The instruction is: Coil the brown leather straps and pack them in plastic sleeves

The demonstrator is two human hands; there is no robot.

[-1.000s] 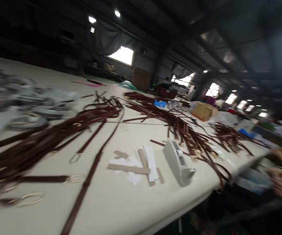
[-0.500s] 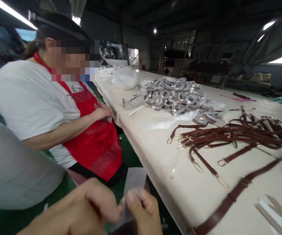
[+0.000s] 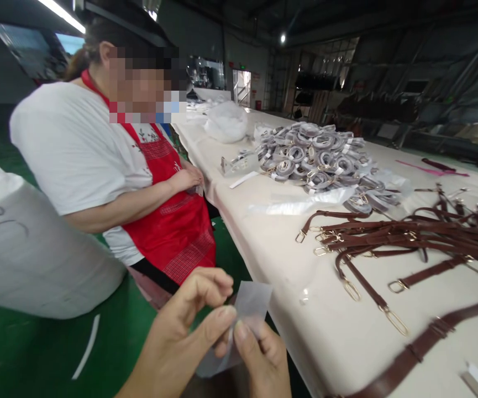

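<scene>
Low in front of me, beside the table edge, a thin, translucent whitish sheet (image 3: 254,299) is between my two hands. My right hand (image 3: 263,354) pinches it with the thumb on top and the fingers curled behind. My left hand (image 3: 189,326) is at the sheet's left side, its thumb tip close to the right thumb and its lower fingers against the sheet; the upper fingers are bent and raised off it. Whether the sheet is paper or a small plastic bag I cannot tell.
A co-worker in a red apron (image 3: 172,210) stands at the table's left side (image 3: 263,237). On the table lie brown leather straps (image 3: 371,235) with gold-coloured clasps, and a heap of coiled wrapped straps (image 3: 305,155). A large white sack (image 3: 43,249) stands at left.
My left hand has drawn back from across the sheet and its upper fingers have lifted. The right hand keeps its pinch. The whole view has swung slightly left.
</scene>
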